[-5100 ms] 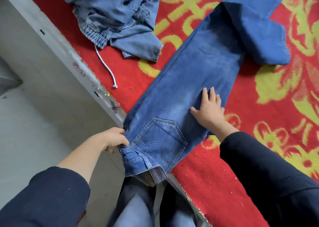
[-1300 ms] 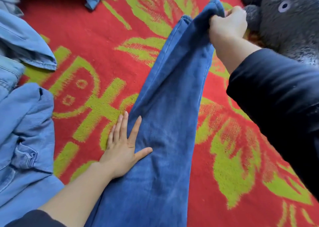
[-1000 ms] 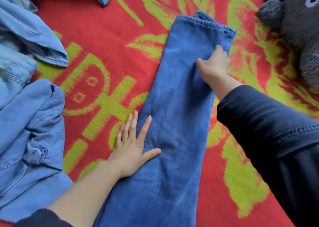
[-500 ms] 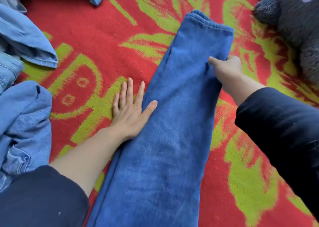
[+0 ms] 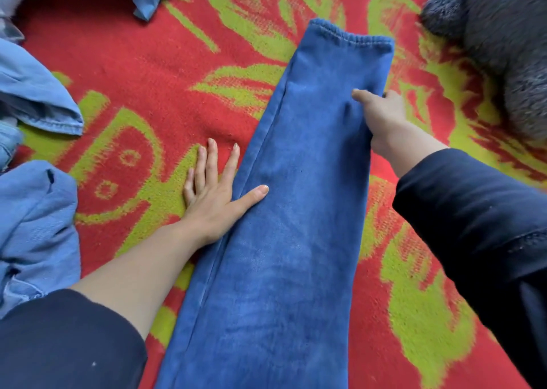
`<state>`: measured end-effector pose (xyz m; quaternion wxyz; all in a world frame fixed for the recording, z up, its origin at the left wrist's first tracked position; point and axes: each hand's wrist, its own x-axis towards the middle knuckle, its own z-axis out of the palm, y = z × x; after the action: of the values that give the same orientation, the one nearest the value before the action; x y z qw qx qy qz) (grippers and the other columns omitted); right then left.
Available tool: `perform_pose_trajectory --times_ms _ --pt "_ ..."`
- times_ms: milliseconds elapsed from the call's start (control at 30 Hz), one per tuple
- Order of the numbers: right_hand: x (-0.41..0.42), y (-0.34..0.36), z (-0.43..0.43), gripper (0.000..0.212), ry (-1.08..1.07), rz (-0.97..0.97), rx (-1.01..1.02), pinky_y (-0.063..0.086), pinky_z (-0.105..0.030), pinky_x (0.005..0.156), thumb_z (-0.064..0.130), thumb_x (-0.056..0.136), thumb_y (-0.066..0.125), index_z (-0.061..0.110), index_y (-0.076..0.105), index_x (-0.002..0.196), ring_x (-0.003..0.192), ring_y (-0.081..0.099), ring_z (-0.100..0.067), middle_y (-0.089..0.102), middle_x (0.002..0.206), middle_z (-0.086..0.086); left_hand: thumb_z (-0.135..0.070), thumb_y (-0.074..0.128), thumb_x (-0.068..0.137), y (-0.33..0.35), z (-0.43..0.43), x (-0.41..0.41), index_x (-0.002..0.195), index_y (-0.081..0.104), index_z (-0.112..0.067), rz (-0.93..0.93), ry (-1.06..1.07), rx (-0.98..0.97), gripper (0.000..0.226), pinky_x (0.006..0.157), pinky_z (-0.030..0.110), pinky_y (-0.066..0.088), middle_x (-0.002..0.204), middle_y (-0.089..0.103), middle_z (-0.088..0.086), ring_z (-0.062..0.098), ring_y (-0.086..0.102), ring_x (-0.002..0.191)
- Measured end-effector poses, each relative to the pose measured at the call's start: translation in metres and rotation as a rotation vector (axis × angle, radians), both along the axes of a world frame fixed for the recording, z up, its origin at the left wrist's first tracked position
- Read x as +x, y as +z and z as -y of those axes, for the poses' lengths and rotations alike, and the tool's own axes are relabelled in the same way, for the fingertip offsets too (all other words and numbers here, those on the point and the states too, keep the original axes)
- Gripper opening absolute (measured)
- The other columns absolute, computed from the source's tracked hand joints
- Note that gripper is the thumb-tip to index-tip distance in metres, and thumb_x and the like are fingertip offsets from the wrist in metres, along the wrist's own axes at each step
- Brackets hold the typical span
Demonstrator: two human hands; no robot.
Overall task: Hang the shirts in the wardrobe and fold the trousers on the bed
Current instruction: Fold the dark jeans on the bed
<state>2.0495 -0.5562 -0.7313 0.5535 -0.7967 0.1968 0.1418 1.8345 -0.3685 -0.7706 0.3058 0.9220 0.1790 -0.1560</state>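
The jeans (image 5: 284, 211) lie long and flat on the red bed cover (image 5: 142, 71), not folded up yet. The left hand (image 5: 213, 193) lies flat and open at their edge. The right hand (image 5: 381, 116) pinches the other edge near the hem. Pale blue clothes (image 5: 32, 211) still wait nearby. No words or labels show.
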Motion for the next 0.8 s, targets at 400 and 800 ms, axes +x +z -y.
perform_pose_trajectory --times_ms 400,800 --pt "-0.207 -0.007 0.060 0.012 -0.033 -0.184 0.305 0.052 -0.028 0.067 0.022 0.085 0.070 0.012 0.064 0.084 0.075 0.064 -0.017 0.068 0.082 -0.002 -0.047 0.076 0.065 0.017 -0.003 -0.036 0.130 0.042 -0.042 0.238 0.092 -0.243 0.074 0.118 0.044 0.005 0.160 0.010 0.001 0.018 -0.006 0.147" --pt "-0.382 0.004 0.091 0.005 -0.017 -0.151 0.076 0.048 -0.019 0.068 0.017 0.085 0.070 0.012 0.070 0.083 0.070 0.061 -0.008 0.070 0.082 0.000 -0.033 0.061 0.088 0.025 0.002 -0.109 0.092 0.067 -0.008 0.289 0.281 -0.056 0.026 0.093 0.036 0.041 0.118 0.062 0.017 0.032 0.053 0.117"
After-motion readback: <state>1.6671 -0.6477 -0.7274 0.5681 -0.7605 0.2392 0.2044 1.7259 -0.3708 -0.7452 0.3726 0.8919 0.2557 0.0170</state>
